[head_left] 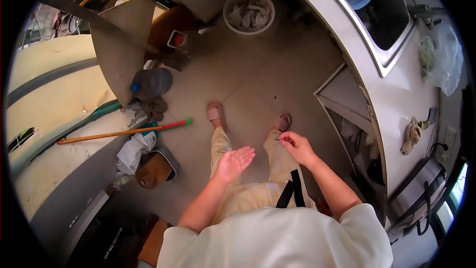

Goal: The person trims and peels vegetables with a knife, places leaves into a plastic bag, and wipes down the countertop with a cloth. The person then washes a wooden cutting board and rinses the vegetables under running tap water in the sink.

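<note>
My left hand [236,164] is palm up in front of my body, fingers stretched out, with nothing on it. To its right my right hand [296,147] is raised over my thigh, its fingers curled and the thumb near the index finger; whether something small is between them is too small to tell. The hands are apart. Below them are my light trousers [281,161] with black straps [291,188] at the waist, and pink slippers [216,114] on the floor.
A white bin [249,31] with crumpled waste stands ahead. On the left are a large plastic bottle [154,83], a long-handled stick [119,133] and a small bin [173,161]. A counter [369,87] with a sink [391,62] curves along the right, carrying a cloth [411,136].
</note>
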The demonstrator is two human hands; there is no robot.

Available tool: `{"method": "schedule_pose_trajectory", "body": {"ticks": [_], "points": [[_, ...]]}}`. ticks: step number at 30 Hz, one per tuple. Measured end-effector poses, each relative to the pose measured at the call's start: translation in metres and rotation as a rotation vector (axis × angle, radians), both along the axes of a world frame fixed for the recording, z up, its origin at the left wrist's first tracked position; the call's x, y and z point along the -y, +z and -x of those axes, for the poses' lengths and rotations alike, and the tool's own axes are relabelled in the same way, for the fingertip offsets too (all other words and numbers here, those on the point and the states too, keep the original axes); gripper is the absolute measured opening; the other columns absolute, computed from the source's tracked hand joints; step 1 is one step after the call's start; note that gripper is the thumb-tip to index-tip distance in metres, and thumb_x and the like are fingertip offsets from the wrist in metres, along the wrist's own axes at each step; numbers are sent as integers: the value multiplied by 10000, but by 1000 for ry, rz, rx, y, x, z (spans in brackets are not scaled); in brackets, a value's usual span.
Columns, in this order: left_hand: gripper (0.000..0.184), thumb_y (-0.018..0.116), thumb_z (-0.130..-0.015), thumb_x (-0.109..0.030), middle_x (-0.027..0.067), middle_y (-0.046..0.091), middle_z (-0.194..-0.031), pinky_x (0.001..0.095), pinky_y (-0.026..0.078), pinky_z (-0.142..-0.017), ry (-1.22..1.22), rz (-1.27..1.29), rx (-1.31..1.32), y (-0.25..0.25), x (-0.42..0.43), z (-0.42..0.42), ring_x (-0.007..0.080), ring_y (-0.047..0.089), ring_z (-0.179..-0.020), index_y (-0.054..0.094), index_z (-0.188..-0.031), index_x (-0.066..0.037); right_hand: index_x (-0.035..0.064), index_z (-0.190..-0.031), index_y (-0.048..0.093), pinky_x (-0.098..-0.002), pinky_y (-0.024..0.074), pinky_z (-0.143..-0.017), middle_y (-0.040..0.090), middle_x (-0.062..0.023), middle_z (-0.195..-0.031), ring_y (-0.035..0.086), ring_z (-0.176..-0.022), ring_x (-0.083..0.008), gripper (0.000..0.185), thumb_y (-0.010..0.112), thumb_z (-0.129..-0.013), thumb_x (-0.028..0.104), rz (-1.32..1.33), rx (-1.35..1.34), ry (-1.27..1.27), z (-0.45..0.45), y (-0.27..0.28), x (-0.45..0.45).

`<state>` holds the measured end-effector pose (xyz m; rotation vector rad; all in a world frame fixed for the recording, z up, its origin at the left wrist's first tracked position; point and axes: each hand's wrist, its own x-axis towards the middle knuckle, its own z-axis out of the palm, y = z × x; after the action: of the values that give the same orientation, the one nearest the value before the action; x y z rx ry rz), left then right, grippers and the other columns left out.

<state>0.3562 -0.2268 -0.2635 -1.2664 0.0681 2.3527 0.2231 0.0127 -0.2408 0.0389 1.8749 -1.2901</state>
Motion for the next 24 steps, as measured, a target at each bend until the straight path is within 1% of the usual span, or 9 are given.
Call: {"method": "schedule_pose_trajectory", "body": {"ticks": [2, 5, 8, 10, 11, 12, 14, 22, 24], "points": [[482, 377, -863, -184, 190, 487, -1296, 383, 386, -1023, -2, -24, 24, -5, 15, -1, 297, 487, -1187, 425, -1270, 70, 26, -973, 605, -248, 478, -640, 622, -29, -768, 565, -664, -93, 143, 597, -854, 104, -52, 37, -9, -14, -19, 11], [487, 390, -860, -187, 194, 484, -1299, 378, 375, -1033, -57, -52, 32, -9, 40, 5, 299, 482, -1193, 424, -1271, 73, 40, -989, 618, -272, 491, -659, 646, -67, -789, 595, -679, -119, 183, 605, -851, 161, -97, 49, 10, -23, -23, 33], [491, 399, -856, -186, 198, 483, -1298, 377, 370, -1038, -113, -24, 58, -15, 62, 19, 299, 480, -1196, 424, -1270, 77, 50, -995, 610, -255, 484, -669, 644, -52, -802, 589, -702, -102, 176, 595, -864, 166, -110, 121, 11, -16, -20, 53], [497, 405, -854, -188, 203, 470, -1311, 374, 361, -1047, -120, -40, 47, -21, 75, 26, 297, 468, -1210, 420, -1271, 82, 36, -987, 611, -240, 472, -660, 616, -8, -780, 547, -697, -66, 173, 610, -867, 161, -113, 156, -20, -5, -18, 64], [498, 407, -853, -188, 204, 466, -1314, 373, 358, -1050, -125, -48, 46, -25, 80, 31, 297, 466, -1213, 419, -1271, 83, 42, -988, 613, -240, 472, -657, 613, -7, -772, 547, -693, -67, 175, 613, -864, 167, -125, 162, -45, -9, -30, 64], [499, 408, -853, -189, 205, 463, -1318, 373, 356, -1052, -128, -59, 50, -30, 82, 35, 297, 463, -1216, 418, -1271, 83, 44, -989, 614, -240, 472, -661, 610, -4, -769, 546, -693, -66, 174, 612, -863, 163, -130, 173, -67, -6, -33, 67], [500, 411, -854, -195, 204, 461, -1320, 371, 349, -1057, -156, -67, 59, -38, 84, 44, 295, 458, -1222, 419, -1270, 81, 73, -1001, 615, -248, 485, -666, 643, -25, -799, 597, -714, -95, 168, 595, -867, 172, -154, 157, -69, -9, -51, 65], [522, 431, -845, -227, 204, 456, -1325, 380, 356, -1047, -247, -68, 77, -60, 70, 68, 296, 465, -1209, 417, -1279, 62, 66, -1008, 618, -259, 489, -704, 655, -37, -851, 603, -753, -102, 181, 588, -869, 177, -142, 279, -157, -18, -85, 59], [515, 416, -848, -218, 207, 462, -1318, 383, 357, -1046, -227, -93, 71, -65, 65, 69, 300, 469, -1206, 417, -1278, 64, 62, -1010, 617, -261, 488, -708, 655, -34, -855, 603, -758, -103, 178, 582, -872, 169, -154, 306, -155, -18, -94, 54]]}}
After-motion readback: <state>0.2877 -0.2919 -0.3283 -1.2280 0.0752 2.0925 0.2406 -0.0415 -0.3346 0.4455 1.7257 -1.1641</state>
